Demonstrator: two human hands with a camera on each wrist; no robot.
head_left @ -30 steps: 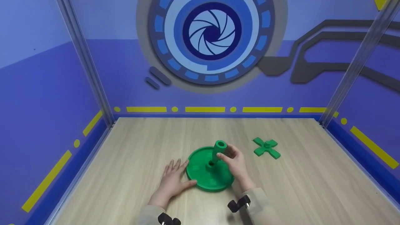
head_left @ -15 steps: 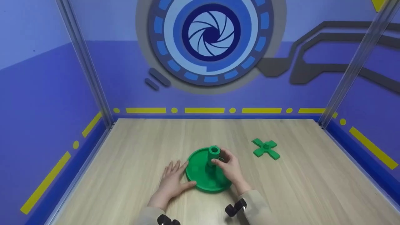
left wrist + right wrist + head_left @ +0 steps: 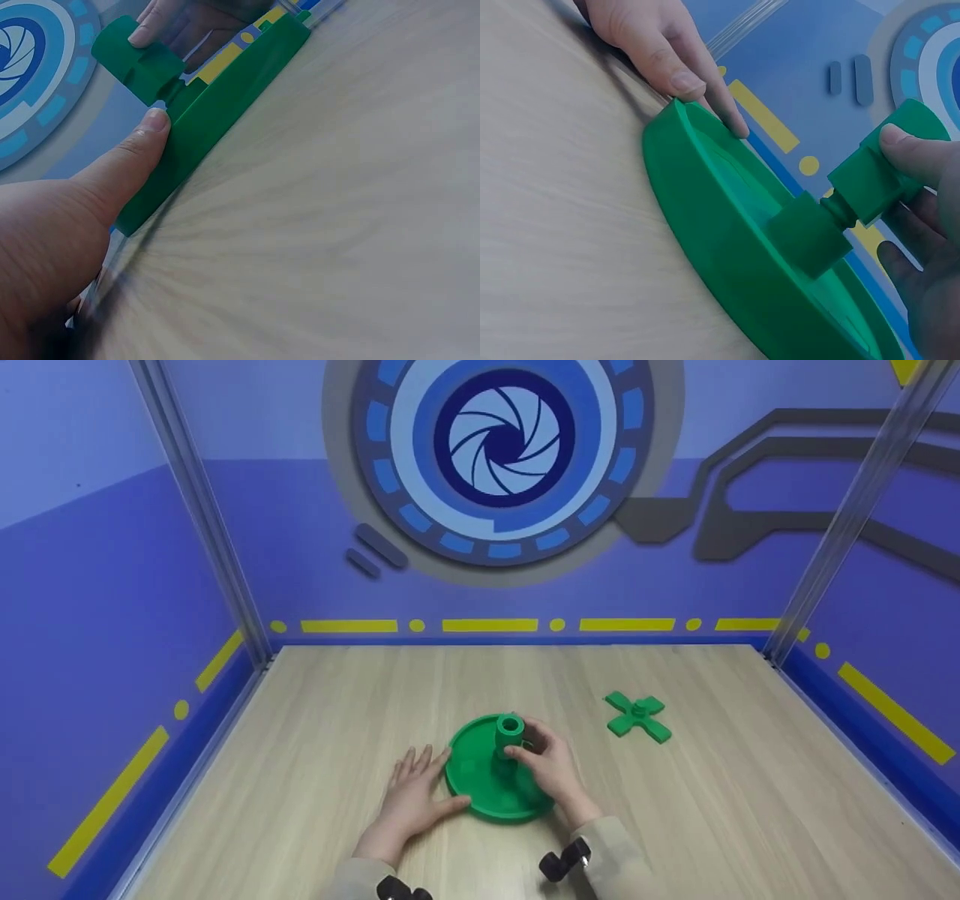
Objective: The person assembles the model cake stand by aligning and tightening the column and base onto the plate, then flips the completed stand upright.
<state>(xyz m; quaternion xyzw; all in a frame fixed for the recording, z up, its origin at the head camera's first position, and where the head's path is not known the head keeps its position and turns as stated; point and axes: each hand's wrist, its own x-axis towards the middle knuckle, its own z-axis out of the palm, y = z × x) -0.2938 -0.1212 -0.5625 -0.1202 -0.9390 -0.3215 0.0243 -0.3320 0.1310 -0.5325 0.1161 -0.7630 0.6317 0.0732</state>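
A round green dish (image 3: 469, 789) with a raised rim lies flat on the wooden table. My left hand (image 3: 414, 804) rests at its left side, thumb and fingers spread and touching the rim. Between thumb and fingers, my right hand (image 3: 556, 769) pinches a hollow green tube (image 3: 510, 727) upright over the dish's middle. In the right wrist view, the tube's narrow threaded end (image 3: 838, 212) stands at the mouth of the dish's central socket (image 3: 810, 236), with part of the thread still showing. The left wrist view shows the left thumb (image 3: 142, 142) against the rim.
A green cross-shaped piece (image 3: 637, 717) with a central stub lies on the table (image 3: 720, 787) to the right of the dish. Blue panels (image 3: 480, 596) with yellow markings and metal posts (image 3: 217, 525) enclose the table at the back and sides.
My right hand has moved the tube left and down, from beside the socket to directly over it, and straightened it. The left hand stays at the rim.
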